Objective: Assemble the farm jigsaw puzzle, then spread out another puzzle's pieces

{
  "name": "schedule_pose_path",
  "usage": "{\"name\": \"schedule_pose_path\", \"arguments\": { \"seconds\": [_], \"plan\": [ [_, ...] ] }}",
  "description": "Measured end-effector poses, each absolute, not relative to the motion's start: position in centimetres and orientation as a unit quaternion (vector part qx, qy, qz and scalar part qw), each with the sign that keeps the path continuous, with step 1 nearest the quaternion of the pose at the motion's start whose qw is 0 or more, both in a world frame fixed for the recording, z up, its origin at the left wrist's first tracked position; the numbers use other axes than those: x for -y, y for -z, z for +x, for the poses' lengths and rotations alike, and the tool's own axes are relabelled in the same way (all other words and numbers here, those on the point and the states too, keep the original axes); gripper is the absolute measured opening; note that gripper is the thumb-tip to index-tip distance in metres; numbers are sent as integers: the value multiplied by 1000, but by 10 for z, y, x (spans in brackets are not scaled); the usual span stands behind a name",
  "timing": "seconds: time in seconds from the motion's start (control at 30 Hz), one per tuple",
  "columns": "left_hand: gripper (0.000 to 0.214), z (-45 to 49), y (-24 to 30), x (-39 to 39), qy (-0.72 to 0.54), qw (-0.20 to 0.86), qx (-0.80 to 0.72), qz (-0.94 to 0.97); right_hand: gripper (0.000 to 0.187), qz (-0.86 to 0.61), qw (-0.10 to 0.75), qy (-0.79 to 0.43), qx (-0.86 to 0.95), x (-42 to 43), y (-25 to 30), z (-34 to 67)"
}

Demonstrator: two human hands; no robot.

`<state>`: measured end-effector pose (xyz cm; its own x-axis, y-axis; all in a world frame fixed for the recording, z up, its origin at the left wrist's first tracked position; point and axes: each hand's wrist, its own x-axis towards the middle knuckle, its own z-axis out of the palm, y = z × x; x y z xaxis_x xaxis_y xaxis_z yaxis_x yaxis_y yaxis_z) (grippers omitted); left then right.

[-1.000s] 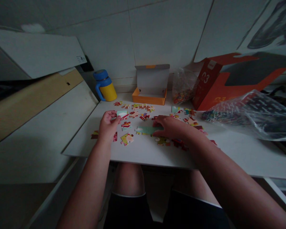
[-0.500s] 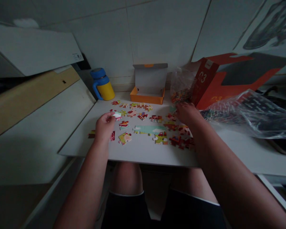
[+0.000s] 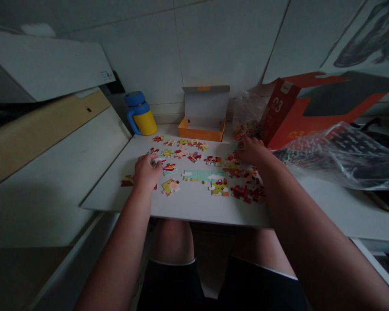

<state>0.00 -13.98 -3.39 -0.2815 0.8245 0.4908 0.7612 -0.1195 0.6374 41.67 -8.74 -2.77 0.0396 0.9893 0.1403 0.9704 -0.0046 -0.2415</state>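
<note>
My left hand (image 3: 147,170) is at the left of the board, its thumb and fingers closed on a pale puzzle piece (image 3: 158,160) that shows past the fingertips. Beside it lie a red and teal piece (image 3: 170,169) and a green and peach piece (image 3: 170,186). My right hand (image 3: 255,151) rests low at the back right, thumb and forefinger apart, next to a pale teal piece (image 3: 233,147). Its other fingers are partly hidden. A joined pale-blue strip (image 3: 202,175) lies in the middle, with a green tractor piece (image 3: 219,188) under its right end.
An open orange box (image 3: 201,133) stands at the back, with a blue and yellow mug (image 3: 142,114) left of it. On the right are a bag of small pieces (image 3: 248,127), a large red box (image 3: 287,114) and a clear plastic bag (image 3: 340,157). Dark red pieces (image 3: 246,192) lie near my right forearm.
My left hand has moved slightly right and toward me with the pale puzzle piece, turning palm down. My right hand has shifted a little, its fingers spreading apart.
</note>
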Motion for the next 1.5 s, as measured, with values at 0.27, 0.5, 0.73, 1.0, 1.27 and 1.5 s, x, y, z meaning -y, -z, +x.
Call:
{"name": "schedule_pose_path", "arguments": {
  "seconds": [0.27, 0.5, 0.73, 1.0, 1.27, 1.5],
  "plan": [
    [4, 17, 23, 149, -443, 36, -585, 678, 67, -730, 212, -66, 646, 92, 16, 413],
    [10, 29, 17, 158, -452, 103, -550, 694, 32, -639, 340, -115, 680, 119, -7, 378],
    [42, 55, 13, 171, -435, 362, -418, 710, 35, -433, 307, -328, 782, 154, -9, 320],
    [28, 71, 18, 170, -458, 415, -407, 672, 34, -424, 243, -241, 838, 156, 1, 306],
    [23, 55, 20, 167, -487, 326, -461, 667, 37, -375, 154, -182, 896, 153, 1, 313],
    [10, 52, 25, 164, -455, 323, -507, 657, 28, -429, 111, -190, 876, 158, -10, 329]
  ]
}}
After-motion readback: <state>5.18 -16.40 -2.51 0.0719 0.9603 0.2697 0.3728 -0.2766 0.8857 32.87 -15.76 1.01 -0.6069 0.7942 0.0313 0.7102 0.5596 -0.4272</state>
